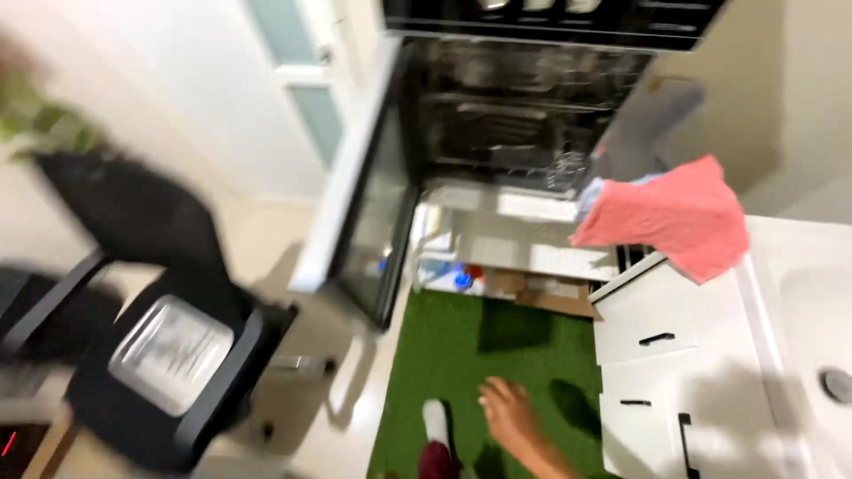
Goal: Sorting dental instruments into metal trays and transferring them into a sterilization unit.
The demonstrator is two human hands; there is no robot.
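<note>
— What is seen of the hands?

— One hand [510,417] is seen low in the frame, above the green mat [497,355]. Which hand it is cannot be told for sure; it is taken as the right. The fingers [493,391] are loosely spread, nothing gripped or touched.

— And the nearest thing?

— The white drawer unit [661,355], just beside the hand. Its long axis runs away from the viewer, toward the open oven [524,115]. A pink cloth [679,217] is draped over its far end. The oven door [373,204] is swung open, leftward.
</note>
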